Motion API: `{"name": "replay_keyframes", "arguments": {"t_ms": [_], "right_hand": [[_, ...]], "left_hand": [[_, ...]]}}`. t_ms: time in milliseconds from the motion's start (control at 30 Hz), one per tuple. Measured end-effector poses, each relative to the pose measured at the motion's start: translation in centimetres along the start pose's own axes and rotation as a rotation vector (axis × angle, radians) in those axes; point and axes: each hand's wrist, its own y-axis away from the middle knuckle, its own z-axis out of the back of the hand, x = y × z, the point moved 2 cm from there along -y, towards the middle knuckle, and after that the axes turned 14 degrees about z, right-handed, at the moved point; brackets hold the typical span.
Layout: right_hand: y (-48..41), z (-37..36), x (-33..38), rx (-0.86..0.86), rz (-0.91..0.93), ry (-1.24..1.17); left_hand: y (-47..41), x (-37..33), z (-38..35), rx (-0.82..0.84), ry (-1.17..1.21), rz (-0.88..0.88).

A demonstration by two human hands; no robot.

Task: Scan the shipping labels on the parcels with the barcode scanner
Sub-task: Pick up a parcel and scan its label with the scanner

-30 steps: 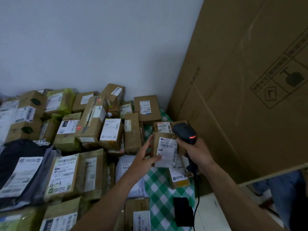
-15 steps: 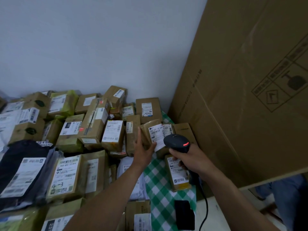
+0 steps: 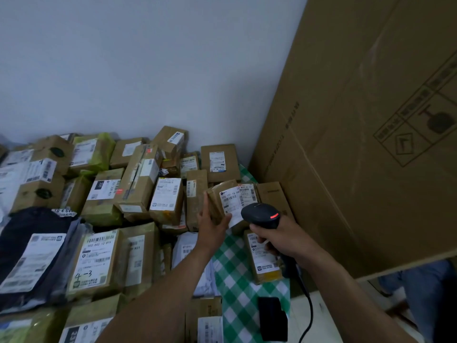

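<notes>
Head view: the left hand (image 3: 212, 225) holds a small parcel (image 3: 215, 201) up over the checked worktop (image 3: 235, 288); the right hand (image 3: 284, 237) grips the barcode scanner (image 3: 259, 214) just beside its label (image 3: 231, 201); scanning seems in hand; next, aim squarely at the barcode.

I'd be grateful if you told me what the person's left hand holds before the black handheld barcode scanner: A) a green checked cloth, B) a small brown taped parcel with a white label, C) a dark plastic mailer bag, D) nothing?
B: the left hand grips the small brown taped parcel, its white label turned toward the black handheld barcode scanner gripped by the right hand.
</notes>
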Motion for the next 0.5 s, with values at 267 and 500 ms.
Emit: {"name": "replay_keyframes", "arguments": {"t_ms": [267,500], "right_hand": [[0.0,4.0,-1.8,-0.272,-0.081,-0.121],[0.3,5.2,-4.9,-0.268,-0.171,-0.095]], "left_hand": [[4.4,-5.4,-0.5,0.083,0.292,0.167],[8.3,-3.1,-4.9,0.253,0.316,0.433]]}}
